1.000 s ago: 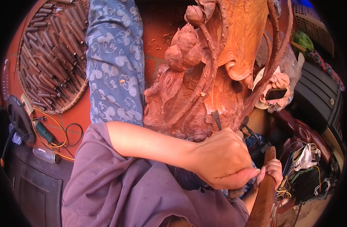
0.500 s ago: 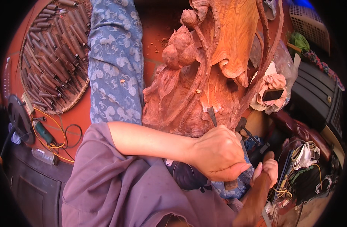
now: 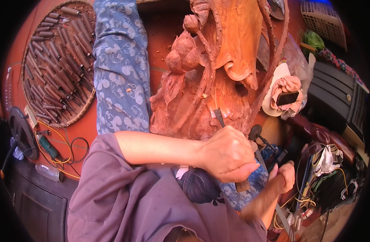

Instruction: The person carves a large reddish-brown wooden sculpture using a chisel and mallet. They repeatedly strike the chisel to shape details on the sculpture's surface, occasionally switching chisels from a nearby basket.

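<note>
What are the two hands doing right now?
Left hand: closed on a chisel set against the wood carving.
Right hand: low at the right, partly hidden; grip cannot be told.

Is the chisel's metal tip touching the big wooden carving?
Yes, the chisel held in the left hand has its dark blade pressed against the reddish wood carving.

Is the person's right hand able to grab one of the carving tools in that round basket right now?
Probably not. The right hand sits low on the right, and the left hand with its chisel lies across the way to the basket.
</note>
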Tool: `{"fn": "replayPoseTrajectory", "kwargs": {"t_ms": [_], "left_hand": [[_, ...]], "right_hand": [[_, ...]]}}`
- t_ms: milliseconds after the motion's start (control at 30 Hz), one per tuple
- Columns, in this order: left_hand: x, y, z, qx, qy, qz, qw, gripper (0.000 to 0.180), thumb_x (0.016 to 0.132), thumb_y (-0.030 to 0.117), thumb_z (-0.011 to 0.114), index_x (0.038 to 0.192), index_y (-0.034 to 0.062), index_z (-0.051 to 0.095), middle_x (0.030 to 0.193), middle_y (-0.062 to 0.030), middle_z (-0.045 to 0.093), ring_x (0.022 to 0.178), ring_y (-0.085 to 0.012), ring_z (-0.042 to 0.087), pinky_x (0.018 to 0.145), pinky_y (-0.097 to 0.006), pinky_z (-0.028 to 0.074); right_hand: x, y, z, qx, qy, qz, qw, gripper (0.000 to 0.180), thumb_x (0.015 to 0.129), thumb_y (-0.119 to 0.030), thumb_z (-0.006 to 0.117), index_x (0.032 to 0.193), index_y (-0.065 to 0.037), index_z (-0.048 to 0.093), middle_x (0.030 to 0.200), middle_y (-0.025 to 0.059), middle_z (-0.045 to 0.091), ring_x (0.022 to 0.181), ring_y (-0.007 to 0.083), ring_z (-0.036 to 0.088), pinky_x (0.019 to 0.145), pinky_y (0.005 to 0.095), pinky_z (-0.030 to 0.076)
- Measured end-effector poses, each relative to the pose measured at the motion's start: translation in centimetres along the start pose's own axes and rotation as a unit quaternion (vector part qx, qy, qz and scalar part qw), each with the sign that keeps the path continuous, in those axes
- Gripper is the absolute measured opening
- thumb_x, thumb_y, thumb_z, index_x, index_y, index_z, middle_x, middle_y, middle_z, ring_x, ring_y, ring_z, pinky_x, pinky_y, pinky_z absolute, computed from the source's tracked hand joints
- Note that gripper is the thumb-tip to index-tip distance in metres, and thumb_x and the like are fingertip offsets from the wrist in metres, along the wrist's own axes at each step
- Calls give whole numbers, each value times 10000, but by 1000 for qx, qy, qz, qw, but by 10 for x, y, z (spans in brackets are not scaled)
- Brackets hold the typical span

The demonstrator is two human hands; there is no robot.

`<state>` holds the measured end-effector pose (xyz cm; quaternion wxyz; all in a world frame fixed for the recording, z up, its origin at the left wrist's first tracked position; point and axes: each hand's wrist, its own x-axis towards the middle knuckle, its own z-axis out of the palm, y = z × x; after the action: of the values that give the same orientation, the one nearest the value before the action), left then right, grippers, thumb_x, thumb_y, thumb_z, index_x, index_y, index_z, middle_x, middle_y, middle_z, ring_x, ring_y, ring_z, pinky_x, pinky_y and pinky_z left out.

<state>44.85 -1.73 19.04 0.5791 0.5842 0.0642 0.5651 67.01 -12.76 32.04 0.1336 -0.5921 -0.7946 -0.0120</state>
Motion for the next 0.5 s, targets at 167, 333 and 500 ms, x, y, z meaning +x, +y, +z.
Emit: {"fn": "replayPoseTrajectory", "kwargs": {"t_ms": [167,333,500], "left_hand": [[-2,0,1,12,-7,4,1000,171,775,120,542,609,78,530,581,-47,465,517,-253,515,488,-371,424],[-1,-2,3,9,15,8,1000,157,777,129,547,630,75,563,586,-40,479,521,-245,528,489,-363,432],[-1,-3,-3,35,-9,6,999,164,783,140,553,631,79,565,580,-38,471,513,-245,523,484,-360,431]], "right_hand": [[-1,2,12,-36,4,10,999,301,691,114,682,852,-29,472,655,100,530,548,253,522,547,375,475],[-10,8,9,147,49,10,988,273,674,88,715,815,-24,508,672,120,542,576,282,543,577,376,483],[-3,6,10,-4,0,29,1000,260,695,77,710,793,-31,495,668,110,540,563,258,535,565,372,477]]}}
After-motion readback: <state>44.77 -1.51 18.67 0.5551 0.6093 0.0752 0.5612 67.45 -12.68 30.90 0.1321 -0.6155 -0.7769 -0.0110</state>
